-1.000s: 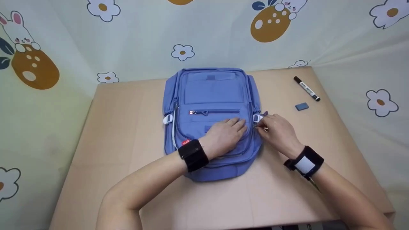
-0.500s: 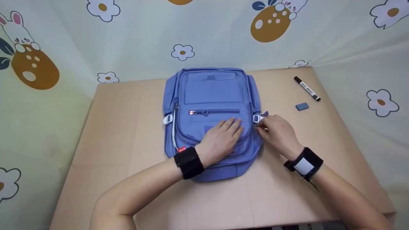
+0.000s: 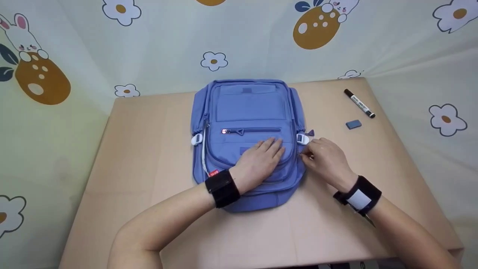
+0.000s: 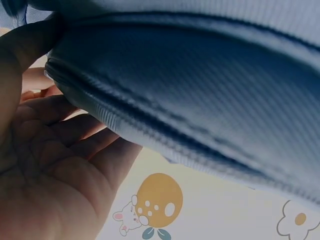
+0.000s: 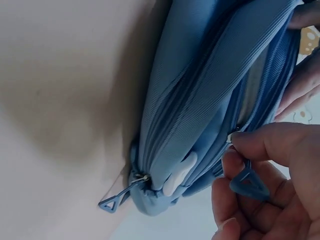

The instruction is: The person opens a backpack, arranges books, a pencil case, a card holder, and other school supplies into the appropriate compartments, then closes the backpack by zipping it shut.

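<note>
A blue backpack (image 3: 250,108) lies front side up on the cardboard-coloured tabletop. My left hand (image 3: 259,164) rests on its lower front with the fingers straight; in the left wrist view the fingers of my left hand (image 4: 60,150) touch the edge beside a zipper (image 4: 165,135). At the bag's right side, just below a white buckle (image 3: 302,139), my right hand (image 3: 326,162) pinches a zipper slider (image 5: 233,137) between thumb and forefinger. Its triangular blue pull (image 5: 250,185) hangs against the curled fingers. Above the slider the zipper is parted, with a greyish strip inside.
A black-and-white marker (image 3: 359,103) and a small blue block (image 3: 353,124) lie at the table's right. Another zipper pull (image 5: 111,204) hangs from the bag's side. A second white buckle (image 3: 196,139) sits on the left. Patterned cloth (image 3: 164,41) surrounds the table.
My right hand has moved slightly down along the bag's right side, uncovering more of the white buckle. My left hand shifted a little left and down early on, then stayed nearly still.
</note>
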A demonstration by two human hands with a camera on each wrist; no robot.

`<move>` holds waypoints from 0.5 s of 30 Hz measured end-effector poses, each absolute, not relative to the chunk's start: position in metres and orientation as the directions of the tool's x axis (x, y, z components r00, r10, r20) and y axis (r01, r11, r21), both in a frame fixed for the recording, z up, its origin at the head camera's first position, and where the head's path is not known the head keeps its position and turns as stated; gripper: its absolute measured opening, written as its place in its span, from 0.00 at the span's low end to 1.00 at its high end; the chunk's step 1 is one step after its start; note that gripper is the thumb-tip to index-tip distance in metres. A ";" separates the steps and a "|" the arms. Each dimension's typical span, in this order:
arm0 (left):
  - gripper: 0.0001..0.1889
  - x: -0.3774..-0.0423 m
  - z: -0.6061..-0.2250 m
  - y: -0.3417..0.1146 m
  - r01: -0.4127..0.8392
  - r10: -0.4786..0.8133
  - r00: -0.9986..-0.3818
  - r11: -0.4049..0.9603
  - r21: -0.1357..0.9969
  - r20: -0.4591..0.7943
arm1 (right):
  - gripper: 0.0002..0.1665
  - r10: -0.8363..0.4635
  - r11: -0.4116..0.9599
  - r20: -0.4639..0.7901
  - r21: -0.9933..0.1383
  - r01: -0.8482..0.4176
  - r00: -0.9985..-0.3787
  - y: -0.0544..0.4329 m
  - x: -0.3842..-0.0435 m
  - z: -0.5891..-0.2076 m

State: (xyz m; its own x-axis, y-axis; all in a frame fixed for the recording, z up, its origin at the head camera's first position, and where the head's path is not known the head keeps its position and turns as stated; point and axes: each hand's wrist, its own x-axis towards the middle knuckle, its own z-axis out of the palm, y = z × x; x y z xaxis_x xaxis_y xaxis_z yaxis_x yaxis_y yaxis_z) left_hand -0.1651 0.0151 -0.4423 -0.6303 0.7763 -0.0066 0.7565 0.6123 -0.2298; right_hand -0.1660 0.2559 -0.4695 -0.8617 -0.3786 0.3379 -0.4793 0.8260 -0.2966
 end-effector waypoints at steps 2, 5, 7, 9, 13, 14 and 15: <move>0.25 -0.165 -0.443 0.016 0.756 0.776 -0.631 0.612 -0.232 -0.008 | 0.04 -0.395 0.819 0.330 -0.298 -0.491 -0.858 0.255 -0.161 -0.468; 0.25 -0.165 -0.443 0.016 0.757 0.776 -0.631 0.612 -0.231 -0.011 | 0.05 -0.417 0.810 0.326 -0.290 -0.510 -0.848 0.251 -0.151 -0.467; 0.25 -0.165 -0.444 0.016 0.757 0.777 -0.630 0.611 -0.233 -0.010 | 0.05 -0.437 0.803 0.326 -0.277 -0.527 -0.838 0.248 -0.146 -0.468; 0.25 -0.165 -0.444 0.016 0.758 0.778 -0.628 0.610 -0.232 -0.006 | 0.05 -0.460 0.795 0.331 -0.258 -0.548 -0.824 0.245 -0.141 -0.468; 0.25 -0.165 -0.444 0.015 0.763 0.785 -0.619 0.603 -0.235 0.004 | 0.06 -0.490 0.782 0.334 -0.240 -0.576 -0.805 0.241 -0.134 -0.469; 0.25 -0.165 -0.443 0.014 0.766 0.788 -0.615 0.599 -0.233 0.004 | 0.07 -0.489 0.782 0.334 -0.241 -0.574 -0.806 0.241 -0.134 -0.470; 0.26 -0.166 -0.443 0.014 0.769 0.791 -0.611 0.596 -0.231 0.005 | 0.07 -0.485 0.785 0.332 -0.243 -0.570 -0.809 0.241 -0.133 -0.470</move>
State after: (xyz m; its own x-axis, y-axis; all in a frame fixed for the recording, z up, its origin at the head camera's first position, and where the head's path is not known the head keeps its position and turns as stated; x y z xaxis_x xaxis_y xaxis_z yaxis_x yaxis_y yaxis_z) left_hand -0.1657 0.0136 -0.4430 -0.6113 0.7914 0.0050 0.7693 0.5956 -0.2310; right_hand -0.1333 0.2409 -0.4702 -0.8088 -0.4851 0.3325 -0.5704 0.7847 -0.2427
